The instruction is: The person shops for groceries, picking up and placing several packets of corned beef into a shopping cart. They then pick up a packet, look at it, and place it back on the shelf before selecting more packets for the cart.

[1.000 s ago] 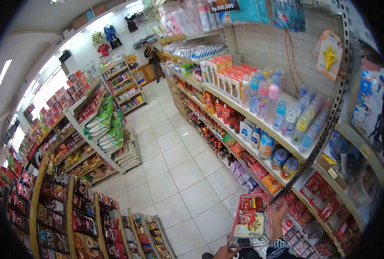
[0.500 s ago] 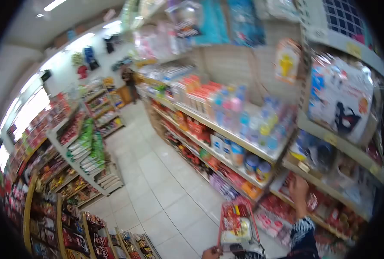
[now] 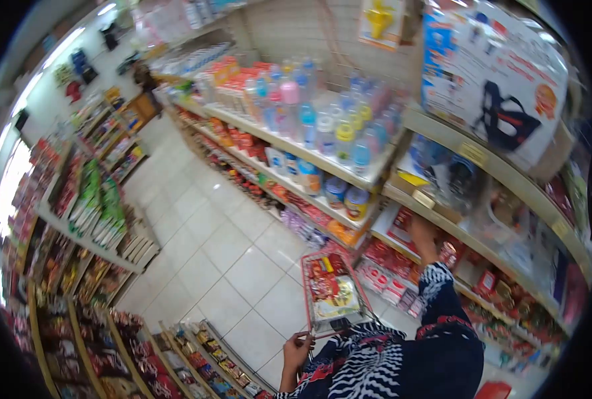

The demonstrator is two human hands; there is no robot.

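Note:
My left hand [image 3: 297, 350] is closed on the near corner or handle of a red-rimmed shopping basket [image 3: 304, 290]. In the basket lie several packets, among them a red packet [image 3: 322, 269] and a yellow and white packet [image 3: 336, 299]. My right hand [image 3: 421, 231] reaches into a lower shelf on the right, beside a red and white packet [image 3: 400, 226]. Its fingers are hidden under the shelf above, so any hold there does not show.
Baby bottles [image 3: 307, 123] and tins [image 3: 346, 199] stand on the shelving ahead. A boxed baby carrier [image 3: 502, 93] is at upper right. The tiled aisle [image 3: 223, 249] runs between this shelving and the snack racks [image 3: 103, 346]. A person [image 3: 146, 85] stands far off.
My view has tilted down and turned right, bringing my torso into sight. The right hand has gone deeper into the shelf. My left hand stays at the basket.

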